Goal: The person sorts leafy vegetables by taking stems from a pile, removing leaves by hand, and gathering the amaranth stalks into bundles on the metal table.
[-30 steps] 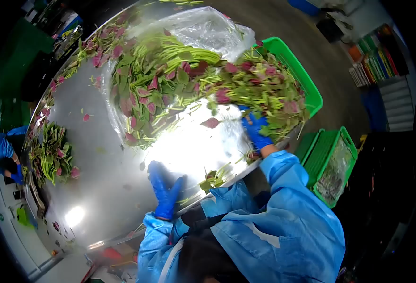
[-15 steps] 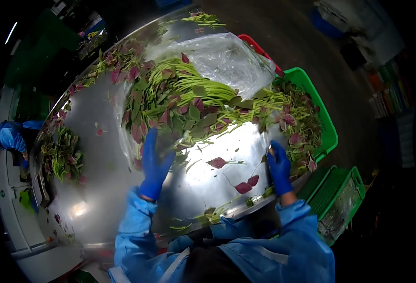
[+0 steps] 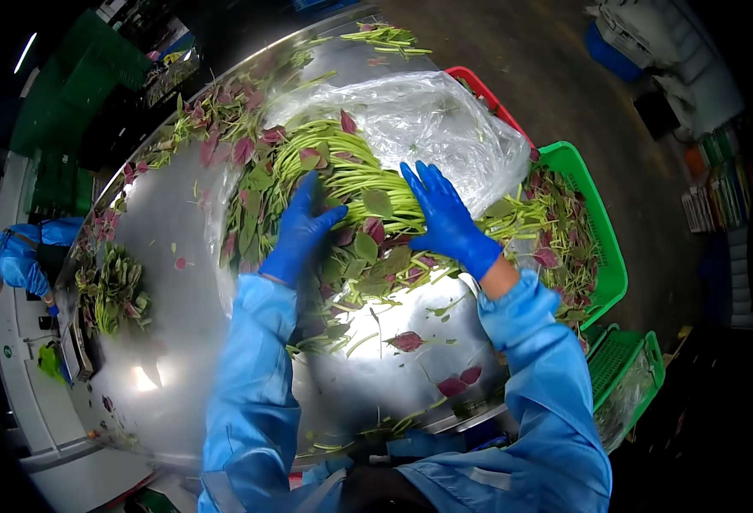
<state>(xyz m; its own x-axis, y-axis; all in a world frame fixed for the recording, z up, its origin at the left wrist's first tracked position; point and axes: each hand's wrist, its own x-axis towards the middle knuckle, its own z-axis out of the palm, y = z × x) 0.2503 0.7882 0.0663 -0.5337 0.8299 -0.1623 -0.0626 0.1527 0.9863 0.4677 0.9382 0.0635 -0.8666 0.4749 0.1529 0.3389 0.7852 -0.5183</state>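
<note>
A large heap of leafy greens (image 3: pixel 334 175), with pale green stems and green and purple leaves, lies on the metal table (image 3: pixel 188 316). Clear plastic sheeting (image 3: pixel 453 120) lies behind and partly around it. On the near left side of the heap rests my left hand (image 3: pixel 301 232), in a blue glove, fingers apart. My right hand (image 3: pixel 449 221), gloved too, is spread with its fingers over the stems on the right side. Neither hand is closed round any stems. Single purple leaves (image 3: pixel 406 341) are scattered on the metal nearer my body.
At the right stands a green basket (image 3: pixel 609 248) with more greens, a red basket (image 3: pixel 500 103) behind it. Another green crate (image 3: pixel 616 368) sits below right. A smaller bunch (image 3: pixel 113 291) lies at far left, near a person in blue (image 3: pixel 24 261).
Both hands have moved forward onto the heap. My right hand has come up and left from beside the basket and opened out over the stems. The view has shifted slightly.
</note>
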